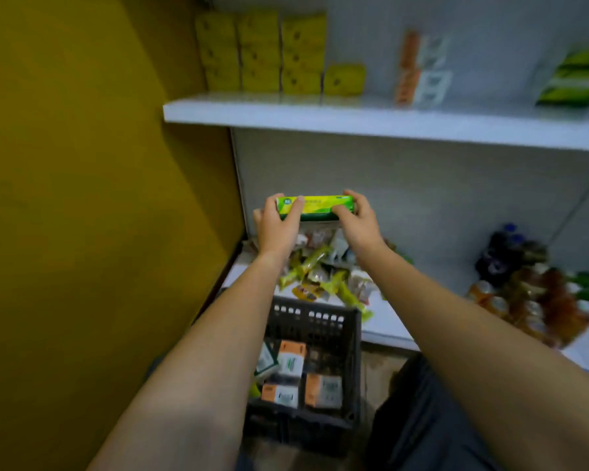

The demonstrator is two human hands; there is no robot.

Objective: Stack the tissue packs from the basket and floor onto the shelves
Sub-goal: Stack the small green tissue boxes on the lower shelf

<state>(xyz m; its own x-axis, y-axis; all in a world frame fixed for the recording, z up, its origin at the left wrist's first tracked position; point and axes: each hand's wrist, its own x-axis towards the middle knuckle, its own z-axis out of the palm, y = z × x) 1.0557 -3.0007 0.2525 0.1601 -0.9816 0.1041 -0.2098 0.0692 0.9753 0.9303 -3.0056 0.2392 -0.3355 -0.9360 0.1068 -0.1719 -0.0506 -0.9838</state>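
Observation:
A green and yellow tissue pack is held in the air between the two shelves. My left hand grips its left end and my right hand grips its right end, fingers curled over the top. Below my arms a dark plastic basket stands on the floor with several orange and white tissue packs inside. The upper white shelf carries stacked yellow packs, orange and white packs and green packs.
A yellow wall closes the left side. The lower shelf holds a heap of small wrapped snacks and bottled drinks to the right. My dark trouser leg is beside the basket.

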